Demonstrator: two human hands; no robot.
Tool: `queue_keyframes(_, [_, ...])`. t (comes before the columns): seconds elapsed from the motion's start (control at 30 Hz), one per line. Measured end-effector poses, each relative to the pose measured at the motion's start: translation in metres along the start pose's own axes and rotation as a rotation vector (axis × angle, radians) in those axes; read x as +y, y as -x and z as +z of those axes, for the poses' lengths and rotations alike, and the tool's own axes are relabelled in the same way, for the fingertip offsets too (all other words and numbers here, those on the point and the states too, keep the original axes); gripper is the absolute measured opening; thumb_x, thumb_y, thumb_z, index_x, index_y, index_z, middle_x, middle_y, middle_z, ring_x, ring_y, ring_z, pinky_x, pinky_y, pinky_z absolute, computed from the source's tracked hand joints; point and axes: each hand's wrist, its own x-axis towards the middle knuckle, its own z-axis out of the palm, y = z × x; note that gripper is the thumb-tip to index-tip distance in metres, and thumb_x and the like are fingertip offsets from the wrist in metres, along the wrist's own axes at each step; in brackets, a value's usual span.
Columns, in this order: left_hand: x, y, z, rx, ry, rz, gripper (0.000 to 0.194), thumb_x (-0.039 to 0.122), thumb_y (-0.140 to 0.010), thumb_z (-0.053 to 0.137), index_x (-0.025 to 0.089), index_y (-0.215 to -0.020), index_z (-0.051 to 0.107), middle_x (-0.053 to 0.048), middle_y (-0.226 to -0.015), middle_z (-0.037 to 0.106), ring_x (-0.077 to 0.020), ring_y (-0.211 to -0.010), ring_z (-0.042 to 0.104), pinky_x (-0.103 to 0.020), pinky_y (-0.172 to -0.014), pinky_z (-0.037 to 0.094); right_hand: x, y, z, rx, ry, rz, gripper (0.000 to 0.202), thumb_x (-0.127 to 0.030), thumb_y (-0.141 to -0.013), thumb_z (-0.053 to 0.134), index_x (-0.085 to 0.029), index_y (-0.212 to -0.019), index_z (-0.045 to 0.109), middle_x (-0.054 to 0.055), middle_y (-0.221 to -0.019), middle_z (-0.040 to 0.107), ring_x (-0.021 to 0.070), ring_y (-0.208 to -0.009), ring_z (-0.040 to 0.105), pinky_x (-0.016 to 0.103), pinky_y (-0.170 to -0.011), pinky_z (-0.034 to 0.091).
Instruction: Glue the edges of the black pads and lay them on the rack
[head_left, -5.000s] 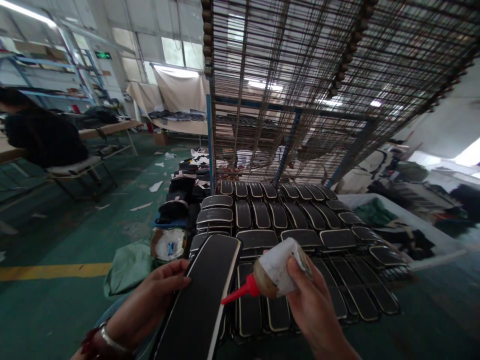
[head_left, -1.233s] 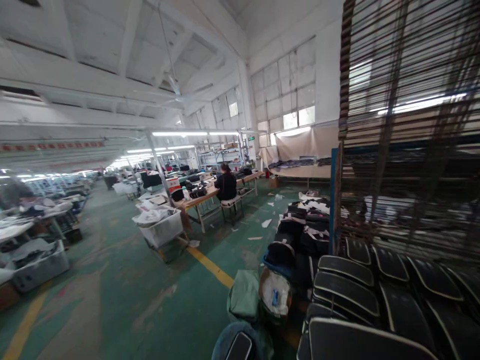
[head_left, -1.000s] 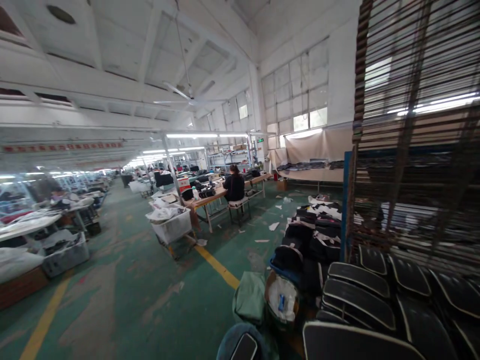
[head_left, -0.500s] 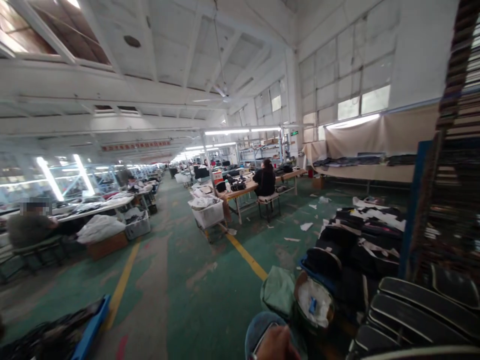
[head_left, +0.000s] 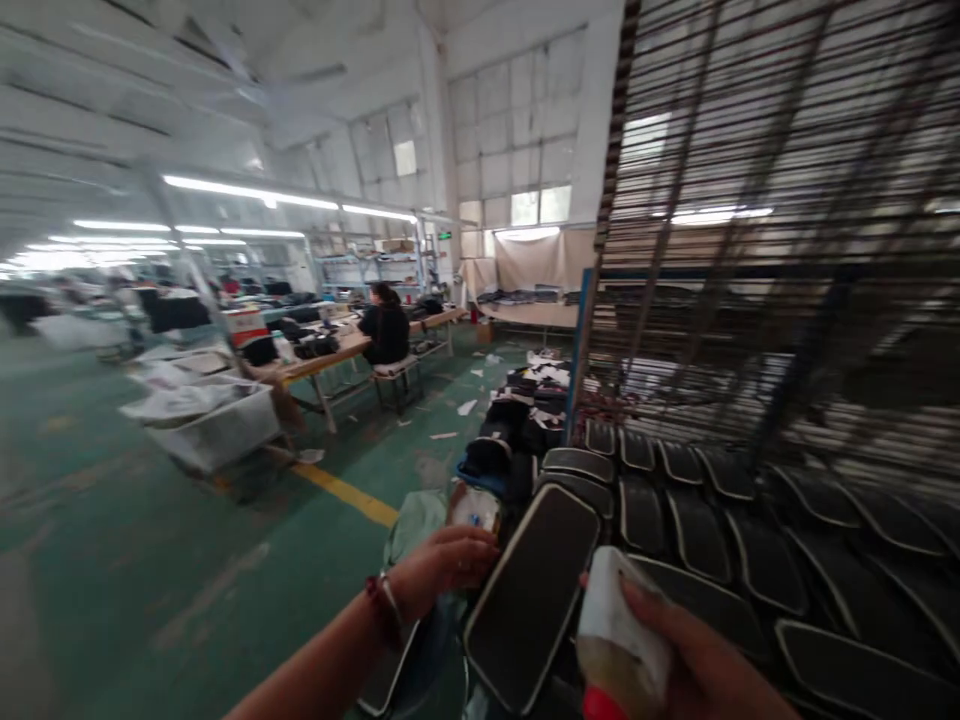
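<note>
My left hand (head_left: pixel 446 562), with a bracelet at the wrist, has its fingers stretched out beside the left edge of a dark rounded panel (head_left: pixel 534 598) with pale edging. Whether the fingertips touch that edge I cannot tell. In my right hand (head_left: pixel 694 640) is a bottle (head_left: pixel 624 630), white at the top and yellowish below, its red end pointing down. The fingers wrap round it, to the right of the panel. Several similar dark panels (head_left: pixel 701 530) stand in rows or lie beyond and to the right of my hands.
A slatted metal rack (head_left: pixel 697 240) rises at the right. Behind my left hand are a pale green bag (head_left: pixel 414 520) and a round container (head_left: pixel 474 508). Dark bundles (head_left: pixel 504 425) lie farther off. A person (head_left: pixel 386 328) sits at a worktable (head_left: pixel 337 355), near a white bin (head_left: pixel 217 425).
The view has swung right, bringing the rack and the rows of panels in. Both hands now show, the right with the bottle; before, only part of one blurred hand appeared at the bottom edge.
</note>
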Motion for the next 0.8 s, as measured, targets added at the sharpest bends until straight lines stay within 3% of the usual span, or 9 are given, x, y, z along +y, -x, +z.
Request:
queue_keyframes(0.17, [0.015, -0.003, 0.037, -0.219, -0.039, -0.096, 0.015, 0.012, -0.074, 0.069, 0.014, -0.089, 0.074, -0.009, -0.081, 0.075, -0.0221, -0.074, 0.071, -0.027, -0.067, 0.052, -0.013, 0.004, -0.007, -0.074, -0.012, 0.044, 0.037, -0.033, -0.082, 0.080, -0.007, -0.107, 0.070, 0.014, -0.096, 0.074, 0.0228, -0.079, 0.070, 0.033, -0.074, 0.055])
queue_keyframes(0.33, [0.016, -0.015, 0.062, -0.240, -0.118, -0.073, 0.025, 0.000, -0.065, 0.069, 0.016, -0.083, 0.074, -0.004, -0.070, 0.074, -0.0257, -0.071, 0.073, -0.031, -0.065, 0.056, -0.006, 0.004, -0.016, -0.052, -0.057, -0.006, 0.035, -0.032, -0.083, 0.079, -0.007, -0.105, 0.070, 0.012, -0.091, 0.074, 0.0210, -0.079, 0.069, 0.033, -0.077, 0.054])
queue_keyframes(0.5, [0.008, -0.016, 0.051, -0.285, -0.158, -0.062, 0.028, 0.001, -0.068, 0.068, 0.017, -0.088, 0.075, -0.005, -0.075, 0.076, -0.0278, -0.077, 0.073, -0.039, -0.074, 0.057, -0.033, 0.022, -0.032, 0.079, -0.060, -0.226, 0.039, -0.038, -0.086, 0.075, -0.011, -0.113, 0.068, 0.014, -0.105, 0.072, 0.0238, -0.091, 0.067, 0.037, -0.084, 0.053])
queue_keyframes(0.63, [0.006, -0.011, 0.036, -0.478, -0.105, -0.144, 0.035, 0.008, -0.072, 0.069, 0.017, -0.106, 0.074, -0.009, -0.096, 0.078, -0.0294, -0.090, 0.072, -0.041, -0.083, 0.055, -0.074, 0.036, -0.034, 0.281, 0.048, -0.567, 0.041, -0.044, -0.078, 0.081, -0.018, -0.109, 0.070, 0.009, -0.100, 0.073, 0.0259, -0.094, 0.065, 0.037, -0.084, 0.053])
queue_keyframes(0.8, [0.010, -0.009, 0.029, -0.642, -0.201, -0.194, 0.038, 0.015, -0.076, 0.070, 0.025, -0.113, 0.072, -0.005, -0.107, 0.077, -0.0250, -0.094, 0.070, -0.036, -0.083, 0.053, -0.097, 0.041, -0.028, 0.353, 0.251, -0.796, 0.044, -0.044, -0.070, 0.087, -0.027, -0.106, 0.070, 0.003, -0.095, 0.070, 0.0245, -0.087, 0.063, 0.034, -0.074, 0.053])
